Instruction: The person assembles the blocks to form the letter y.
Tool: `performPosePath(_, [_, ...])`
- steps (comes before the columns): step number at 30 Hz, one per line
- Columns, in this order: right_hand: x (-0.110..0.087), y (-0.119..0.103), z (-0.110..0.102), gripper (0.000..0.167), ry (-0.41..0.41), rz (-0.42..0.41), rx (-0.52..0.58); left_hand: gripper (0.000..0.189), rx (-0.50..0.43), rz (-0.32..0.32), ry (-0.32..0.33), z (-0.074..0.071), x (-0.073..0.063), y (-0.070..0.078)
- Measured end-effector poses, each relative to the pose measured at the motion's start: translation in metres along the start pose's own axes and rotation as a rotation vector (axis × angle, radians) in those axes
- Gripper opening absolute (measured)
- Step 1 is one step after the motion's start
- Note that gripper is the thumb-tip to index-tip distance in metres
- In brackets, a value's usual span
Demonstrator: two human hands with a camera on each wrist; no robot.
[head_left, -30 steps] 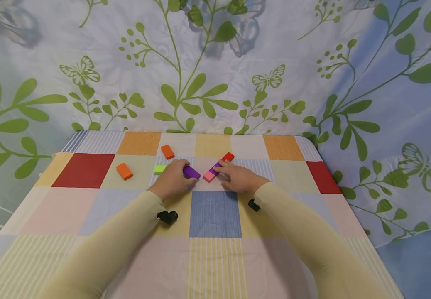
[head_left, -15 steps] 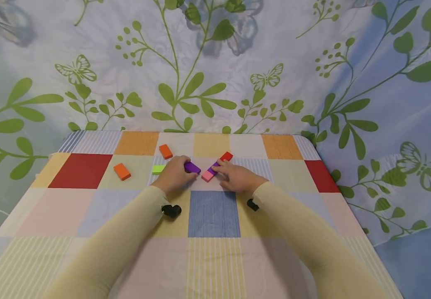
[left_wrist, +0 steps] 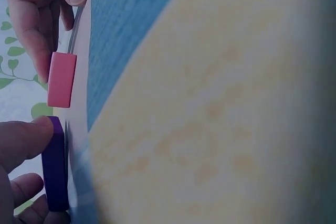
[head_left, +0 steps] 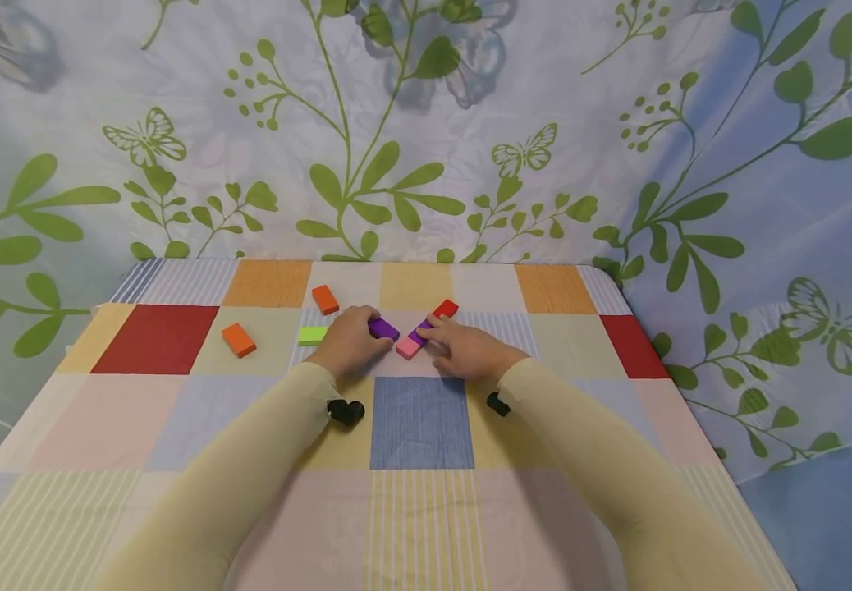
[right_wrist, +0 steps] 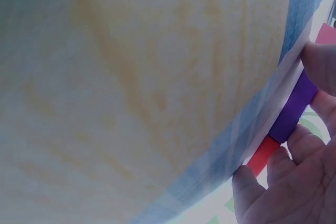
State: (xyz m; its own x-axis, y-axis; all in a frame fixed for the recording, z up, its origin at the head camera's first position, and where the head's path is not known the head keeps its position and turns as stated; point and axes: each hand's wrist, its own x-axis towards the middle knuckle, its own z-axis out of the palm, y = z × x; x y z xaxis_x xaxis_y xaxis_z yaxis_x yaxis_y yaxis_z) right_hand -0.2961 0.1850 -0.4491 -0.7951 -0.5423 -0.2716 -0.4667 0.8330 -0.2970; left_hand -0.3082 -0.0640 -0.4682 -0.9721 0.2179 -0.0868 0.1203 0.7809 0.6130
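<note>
My left hand (head_left: 352,341) pinches a purple block (head_left: 383,330) between thumb and fingers. In the left wrist view this purple block (left_wrist: 55,166) is tilted up on its long edge, close to the cloth. Right of it lies a slanting row of blocks: pink (head_left: 408,348) at the near end, purple (head_left: 420,331) in the middle, red (head_left: 446,308) at the far end. My right hand (head_left: 474,351) rests its fingertips on the row's purple block, partly covering it. Its thumb stands apart from the row. In the right wrist view the purple (right_wrist: 294,106) and red (right_wrist: 263,155) blocks touch end to end.
A lime green block (head_left: 312,336) lies just left of my left hand. Two orange blocks, one farther back (head_left: 325,300) and one at left (head_left: 238,340), lie on the patchwork cloth (head_left: 422,423). A leaf-patterned curtain (head_left: 278,123) hangs behind the table.
My left hand has shifted slightly rightward with the purple block, nearer the row. The right hand stays on the row. The whole head view has drifted a little.
</note>
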Motion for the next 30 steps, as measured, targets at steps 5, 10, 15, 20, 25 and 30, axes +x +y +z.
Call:
performPosePath(5, [0.0003, 0.0007, 0.0005, 0.068, 0.007, -0.009, -0.003, 0.061, 0.001, 0.007, -0.015, 0.0010, 0.0026, -0.0020])
performPosePath(10, [0.0012, 0.0020, 0.0011, 0.067, 0.009, -0.014, 0.000, 0.060, 0.001, 0.028, -0.031, -0.0006, 0.0026, -0.0034])
performPosePath(15, [0.0021, 0.0034, 0.0018, 0.068, 0.012, -0.014, -0.009, 0.055, 0.005, 0.052, -0.033, -0.0011, 0.0031, -0.0035])
performPosePath(20, [0.0018, 0.0038, 0.0026, 0.068, 0.013, -0.023, -0.011, 0.053, -0.004, 0.060, -0.036, 0.0011, 0.0051, -0.0039])
performPosePath(25, [0.0020, 0.0040, 0.0032, 0.067, 0.016, -0.023, -0.014, 0.053, -0.003, 0.060, -0.039, 0.0027, 0.0061, -0.0041])
performPosePath(30, [0.0021, 0.0044, 0.0033, 0.067, 0.016, -0.021, -0.014, 0.054, -0.002, 0.056, -0.043, 0.0028, 0.0052, -0.0021])
